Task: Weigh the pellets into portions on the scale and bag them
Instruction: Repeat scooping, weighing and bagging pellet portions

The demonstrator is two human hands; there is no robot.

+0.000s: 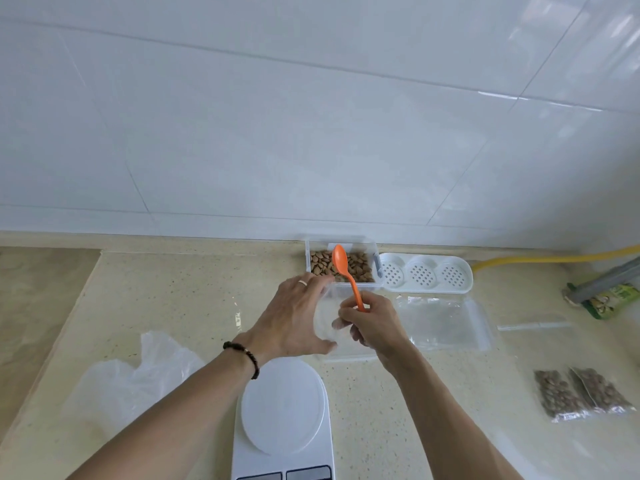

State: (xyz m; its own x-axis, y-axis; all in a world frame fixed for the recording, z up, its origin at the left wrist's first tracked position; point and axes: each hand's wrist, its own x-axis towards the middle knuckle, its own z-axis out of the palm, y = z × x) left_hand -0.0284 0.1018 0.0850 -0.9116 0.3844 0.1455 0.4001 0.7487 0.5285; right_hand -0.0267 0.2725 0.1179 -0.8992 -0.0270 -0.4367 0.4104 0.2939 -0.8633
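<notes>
My right hand (372, 323) grips the handle of an orange spoon (344, 268), its bowl raised over the box of pellets (341, 263) by the wall. My left hand (294, 317) spreads open around a clear tub (332, 327) just behind the white scale (282, 414). Two filled bags (581, 393) lie on the table (173, 289) to the right.

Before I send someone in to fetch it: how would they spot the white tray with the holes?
Follow the tiled wall down to the counter's back edge. Right of the clear pellet box lies a long white tray. Only it has three round perforated wells in a row.
</notes>
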